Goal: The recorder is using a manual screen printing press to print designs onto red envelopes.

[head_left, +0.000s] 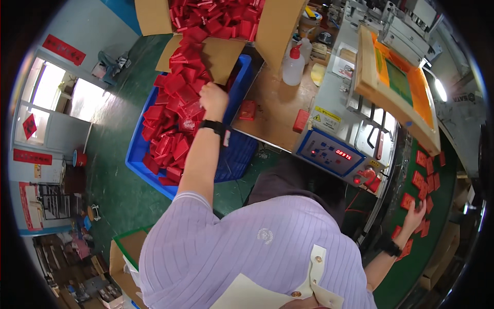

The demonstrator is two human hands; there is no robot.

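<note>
My left hand [213,101] is curled, its fingertips down at a heap of flat red plastic cases [177,147]; what they hold, if anything, is hidden. The heap fills much of a blue crate [135,149] and spills from a cardboard box [260,31] above it. Far to the right, my right hand [415,217] reaches over a green surface [406,170] with its fingers apart. One fingertip is against a red case [407,201] there. Several more red cases lie scattered around that hand.
Between my arms stands a machine with a blue-edged control panel [329,153] and a tilted wooden screen frame [368,72]. On the brown tabletop [272,116] are two red cases and a squeeze bottle with a red cap [294,67]. An open carton [119,265] sits at lower left.
</note>
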